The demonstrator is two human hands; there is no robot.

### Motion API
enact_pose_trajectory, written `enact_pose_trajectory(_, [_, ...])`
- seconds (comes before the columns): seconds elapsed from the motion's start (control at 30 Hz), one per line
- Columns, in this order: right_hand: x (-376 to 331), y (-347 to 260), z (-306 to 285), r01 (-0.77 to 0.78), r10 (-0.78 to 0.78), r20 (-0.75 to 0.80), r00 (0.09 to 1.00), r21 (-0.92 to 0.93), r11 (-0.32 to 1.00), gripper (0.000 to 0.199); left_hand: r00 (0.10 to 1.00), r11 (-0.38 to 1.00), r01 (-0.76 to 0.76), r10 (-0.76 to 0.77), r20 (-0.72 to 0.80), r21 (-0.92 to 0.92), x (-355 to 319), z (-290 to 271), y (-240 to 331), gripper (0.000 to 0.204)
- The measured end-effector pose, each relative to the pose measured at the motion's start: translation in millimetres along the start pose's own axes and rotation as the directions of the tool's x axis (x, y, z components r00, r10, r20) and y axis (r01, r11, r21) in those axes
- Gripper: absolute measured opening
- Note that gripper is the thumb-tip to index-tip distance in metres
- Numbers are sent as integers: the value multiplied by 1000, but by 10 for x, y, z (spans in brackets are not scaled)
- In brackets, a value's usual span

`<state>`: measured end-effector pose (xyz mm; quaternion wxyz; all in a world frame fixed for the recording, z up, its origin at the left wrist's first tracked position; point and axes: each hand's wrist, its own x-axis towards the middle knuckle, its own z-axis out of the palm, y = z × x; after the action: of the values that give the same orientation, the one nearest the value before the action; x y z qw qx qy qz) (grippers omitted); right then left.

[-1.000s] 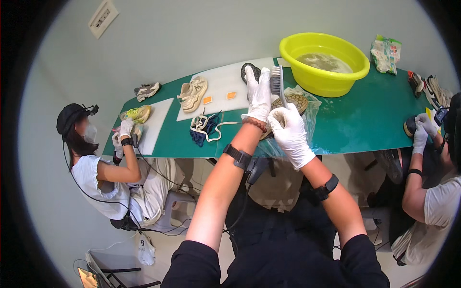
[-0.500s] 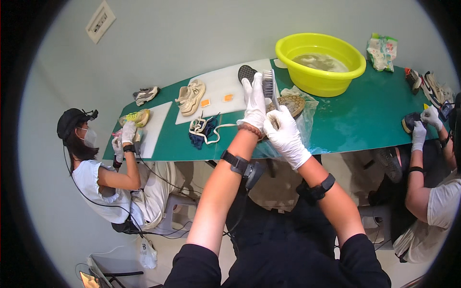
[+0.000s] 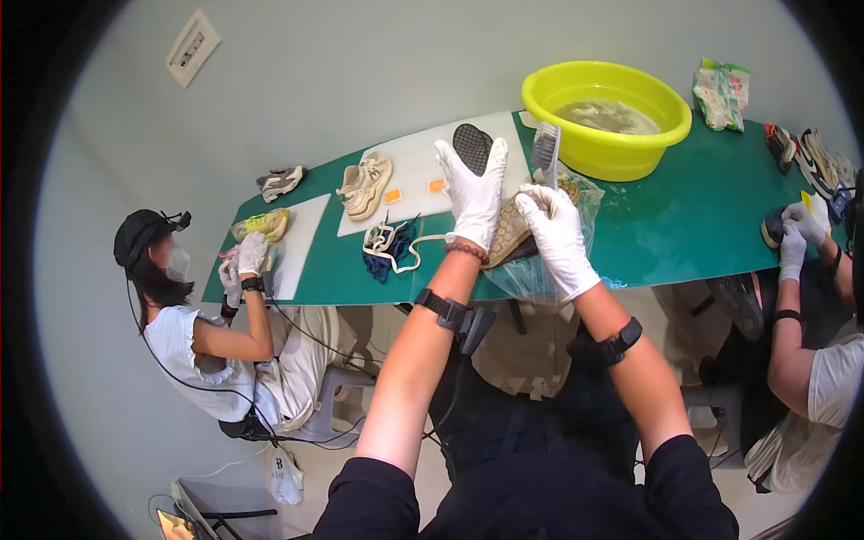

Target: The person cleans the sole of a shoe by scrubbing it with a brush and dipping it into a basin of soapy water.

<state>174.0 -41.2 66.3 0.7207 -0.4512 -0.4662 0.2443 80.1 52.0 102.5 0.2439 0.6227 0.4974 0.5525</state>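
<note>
My left hand (image 3: 472,193), in a white glove, is spread with thumb and fingers apart and nothing visibly gripped. Just beyond its fingers lies a dark shoe sole (image 3: 472,148) with a crosshatched tread, on a white board. In my gloved right hand (image 3: 557,225) a grey scrub brush (image 3: 545,148) is pinched by the handle, its head pointing up and away. Between and behind my hands a shoe with a tan patterned sole (image 3: 510,230) rests on a clear plastic bag (image 3: 587,211); my hands partly hide it.
Beyond my right hand stands a yellow basin (image 3: 612,153) of cloudy water. A cream shoe (image 3: 365,185) and dark cloth with white laces (image 3: 389,247) lie to the left. Two gloved co-workers handle shoes at either end of the green table (image 3: 670,229).
My left hand has moved off the brush's side and its fingers have spread apart. My right hand, with the brush, has shifted right. More of the tan-soled shoe shows between them.
</note>
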Motion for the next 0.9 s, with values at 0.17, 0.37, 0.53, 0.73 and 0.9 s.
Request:
enact_pose_trajectory(0.17, [50,-118,49,-195,181,112,977,133,972,19,993,971,-21,49,110,-239,-137,67,23,113])
enact_pose_trajectory(0.37, [37,86,13,-117,115,52,992,39,992,15,963,848,231,-130,237,-476,-348,79,261,114])
enact_pose_trajectory(0.53, [44,107,-38,0,13,87,996,-146,989,13,948,829,274,-148,281,-488,-368,76,254,115])
enact_pose_trajectory(0.73, [-96,119,-24,18,2,160,987,-120,993,21,955,859,268,-175,241,-435,-272,67,56,116])
enact_pose_trajectory(0.9, [-115,183,-53,-113,126,165,978,-84,990,20,950,871,289,-207,236,-397,-249,99,-150,117])
